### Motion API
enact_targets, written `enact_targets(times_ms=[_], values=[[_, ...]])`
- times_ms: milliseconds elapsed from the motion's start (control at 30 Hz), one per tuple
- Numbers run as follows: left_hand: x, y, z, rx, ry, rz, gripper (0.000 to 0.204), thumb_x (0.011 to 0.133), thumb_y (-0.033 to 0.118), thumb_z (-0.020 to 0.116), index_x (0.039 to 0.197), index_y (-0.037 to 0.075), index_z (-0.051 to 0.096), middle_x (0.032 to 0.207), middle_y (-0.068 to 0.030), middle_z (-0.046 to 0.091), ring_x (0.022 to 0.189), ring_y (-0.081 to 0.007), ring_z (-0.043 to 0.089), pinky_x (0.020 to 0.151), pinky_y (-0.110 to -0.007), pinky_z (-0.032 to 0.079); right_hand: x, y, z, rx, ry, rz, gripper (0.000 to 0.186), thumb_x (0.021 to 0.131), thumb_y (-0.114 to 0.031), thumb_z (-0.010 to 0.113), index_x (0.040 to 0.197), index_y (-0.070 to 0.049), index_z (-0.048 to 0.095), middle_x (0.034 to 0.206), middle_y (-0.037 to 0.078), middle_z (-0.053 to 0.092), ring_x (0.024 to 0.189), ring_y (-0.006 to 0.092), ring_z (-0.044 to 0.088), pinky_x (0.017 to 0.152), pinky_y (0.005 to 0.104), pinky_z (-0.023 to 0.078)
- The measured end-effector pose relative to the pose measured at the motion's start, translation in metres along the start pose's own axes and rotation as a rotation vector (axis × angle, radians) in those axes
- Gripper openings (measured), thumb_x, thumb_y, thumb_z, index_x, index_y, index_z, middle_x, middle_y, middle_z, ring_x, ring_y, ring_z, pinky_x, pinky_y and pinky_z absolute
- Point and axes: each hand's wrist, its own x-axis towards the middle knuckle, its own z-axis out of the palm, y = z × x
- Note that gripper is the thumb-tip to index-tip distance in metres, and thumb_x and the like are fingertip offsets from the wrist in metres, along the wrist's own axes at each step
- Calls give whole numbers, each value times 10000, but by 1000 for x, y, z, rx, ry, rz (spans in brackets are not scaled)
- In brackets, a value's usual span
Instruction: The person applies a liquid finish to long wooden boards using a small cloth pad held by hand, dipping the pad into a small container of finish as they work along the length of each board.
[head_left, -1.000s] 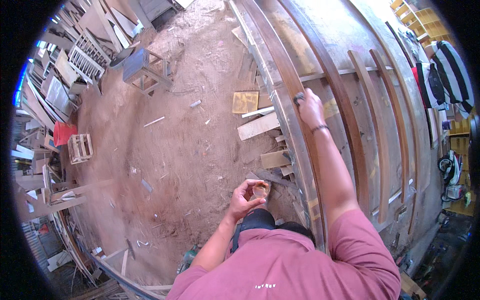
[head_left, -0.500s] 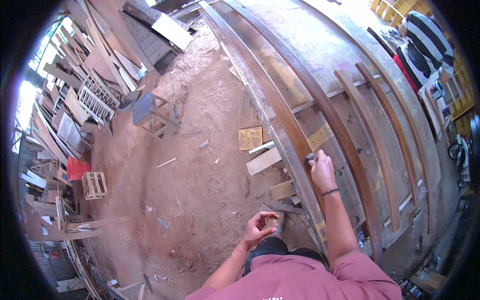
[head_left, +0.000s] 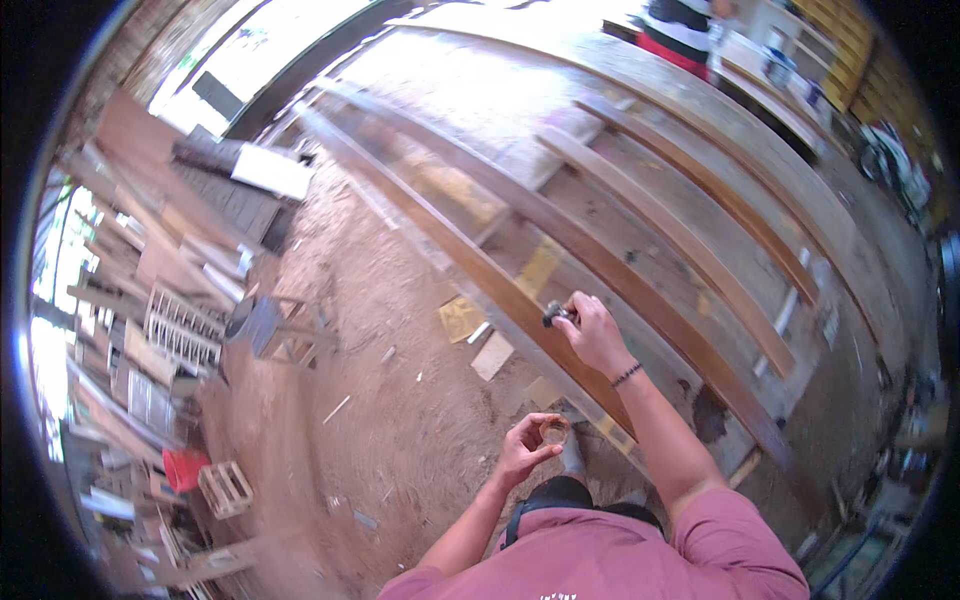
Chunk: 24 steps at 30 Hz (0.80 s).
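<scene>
My left hand (head_left: 522, 452) is closed around a small clear cup (head_left: 555, 431) with brownish liquid at the bottom, held low in front of my body. In my right hand (head_left: 598, 338), the fingers pinch a dark wad (head_left: 553, 314) that looks like a rag. That wad is over the nearest long brown wooden board (head_left: 480, 272); I cannot tell whether it touches the wood. Beside this board lies a second, darker long board (head_left: 590, 248), and beyond it a shorter, paler board (head_left: 670, 235).
The boards rest on a large stained work table (head_left: 470, 60). Another person (head_left: 685, 30) in striped clothing stands beyond it. On the dirt floor to the left are a stool (head_left: 285, 330), a red bucket (head_left: 185, 468), a wooden crate (head_left: 226, 489) and leaning scrap wood (head_left: 150, 240).
My view has turned, so the table and boards slant more across it. My right hand still pinches the wad by the near board, its wrist now angled differently. The left hand keeps the cup.
</scene>
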Motion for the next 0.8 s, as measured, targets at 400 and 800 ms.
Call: enact_targets(times_ms=[400, 800], values=[[8, -52, 157, 248, -295, -33, 627, 803, 94, 903, 1335, 2, 585, 1261, -98, 673, 1131, -178, 657, 975, -332, 550, -445, 140, -250, -281, 273, 497, 241, 865, -127, 752, 996, -30, 575, 977, 209, 652, 988, 427, 623, 855, 510, 497], [-38, -134, 294, 365, -497, -68, 601, 813, 67, 881, 1335, 3, 590, 1258, -76, 668, 1171, -165, 632, 1022, -324, 502, -737, 156, -304, -449, 585, 997, 252, 857, -35, 721, 1062, -14, 576, 1056, 196, 588, 1036, 433, 587, 889, 501, 496]])
